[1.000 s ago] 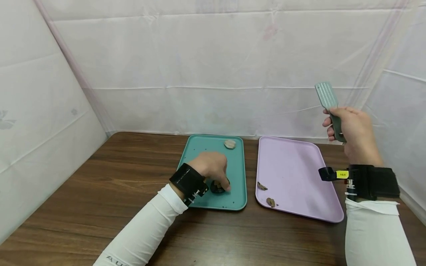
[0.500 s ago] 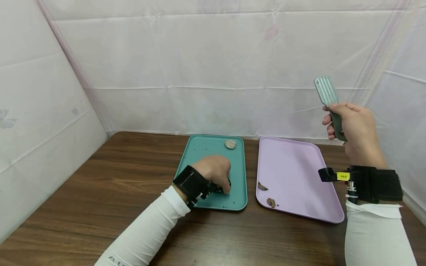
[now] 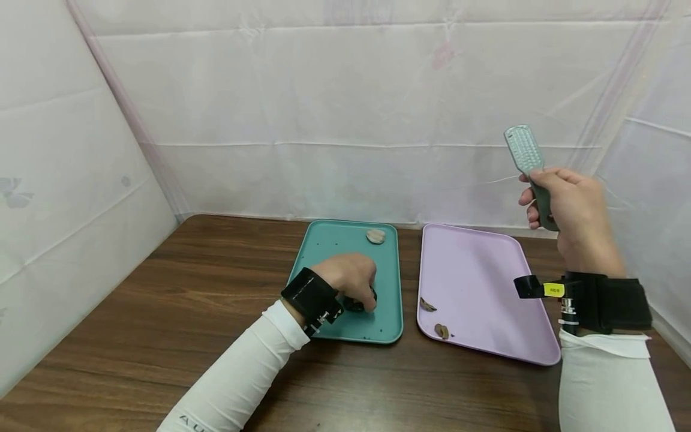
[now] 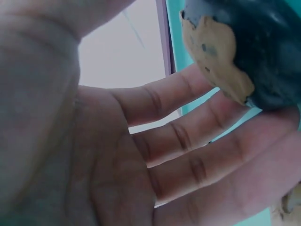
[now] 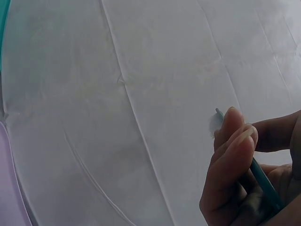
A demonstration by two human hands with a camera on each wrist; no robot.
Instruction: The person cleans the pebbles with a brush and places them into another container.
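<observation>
Two hands work here: the left hand (image 3: 349,277) curls over a dark lump (image 3: 360,302) on the teal tray (image 3: 335,240), while the right hand (image 3: 567,210) grips a raised grater (image 3: 522,148). Best to steady the lump firmly before scraping.

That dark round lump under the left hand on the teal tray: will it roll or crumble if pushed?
The dark round lump looks rounded, so it may roll on the teal tray's smooth floor. In the left wrist view a tan patch shows where dark skin is missing, and specks litter the tray, so it probably sheds. The left hand covers it, which likely steadies it.
</observation>
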